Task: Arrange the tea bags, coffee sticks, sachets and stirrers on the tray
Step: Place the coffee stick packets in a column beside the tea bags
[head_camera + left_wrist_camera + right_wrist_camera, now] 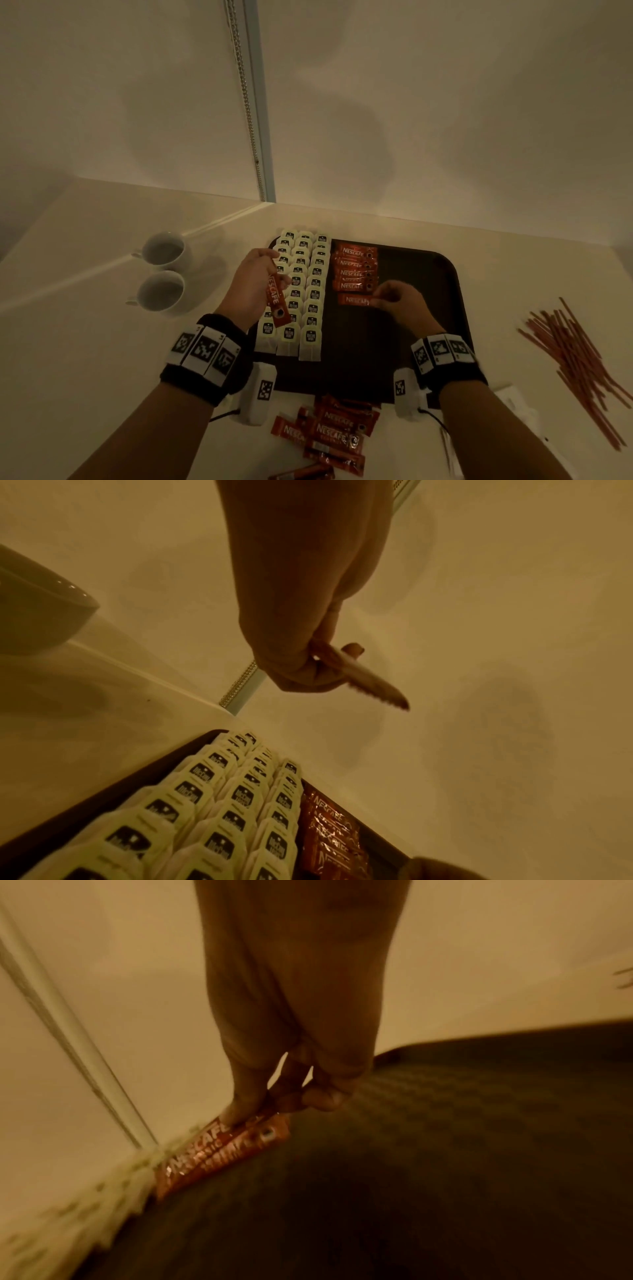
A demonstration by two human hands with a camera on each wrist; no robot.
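Observation:
A dark tray (418,329) holds three rows of cream tea bags (303,291) on its left side and a column of red coffee sticks (354,270) beside them. My left hand (253,284) hovers above the tea bags and grips one red coffee stick (276,301), seen also in the left wrist view as the stick (363,674) jutting from my curled fingers (301,666). My right hand (394,301) pinches the right end of another coffee stick (356,300) lying on the tray just below the column; the right wrist view shows this stick (219,1153) under my fingertips (243,1110).
Loose coffee sticks (329,435) lie in a heap on the table in front of the tray. A bundle of reddish stirrers (575,370) lies to the right. Two white cups (162,270) stand left of the tray. A wall rises behind the table.

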